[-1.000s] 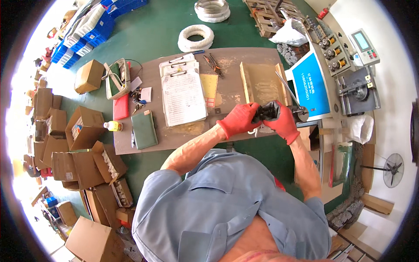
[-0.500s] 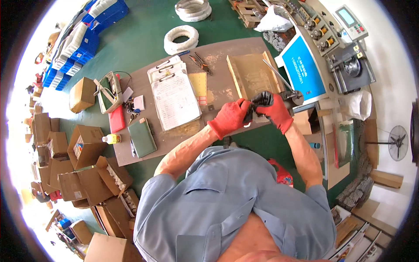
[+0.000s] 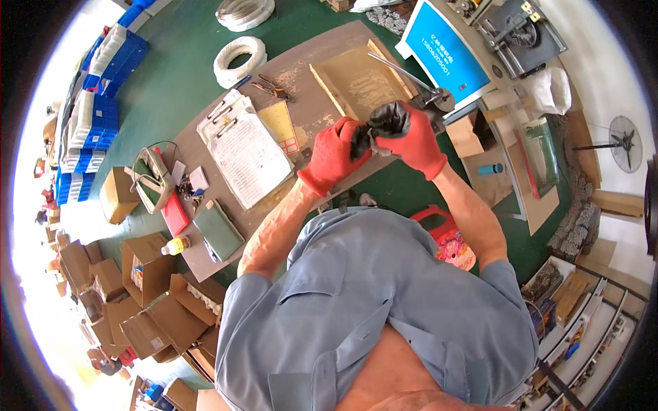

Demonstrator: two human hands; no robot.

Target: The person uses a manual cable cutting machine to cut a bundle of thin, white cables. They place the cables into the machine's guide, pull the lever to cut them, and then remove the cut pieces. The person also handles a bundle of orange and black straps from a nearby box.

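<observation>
Red work gloves with black finger and palm coating cover both hands. My left hand (image 3: 336,152) and my right hand (image 3: 410,135) meet over the near edge of the brown worktable (image 3: 308,51), fingers bent and pinched together. Between the fingertips is a small greyish piece (image 3: 374,142), mostly covered by the gloves, so its kind does not show. Just beyond the hands lies a shallow wooden tray (image 3: 336,104) with raised side strips. Close to my right hand, a metal rod (image 3: 401,70) runs to a round metal disc (image 3: 444,101) at the table's right side.
Clipboards with papers (image 3: 248,154), pliers (image 3: 272,88), a green notebook (image 3: 218,230) and a small bottle (image 3: 176,246) lie to the left. A machine with a blue panel (image 3: 445,56) stands at the right. Cardboard boxes (image 3: 147,267) crowd the left floor; a red container (image 3: 445,240) stands below.
Both hands have come up and nearer to me, still together at the fingertips. The view has shifted, so the table and machine appear higher and turned.
</observation>
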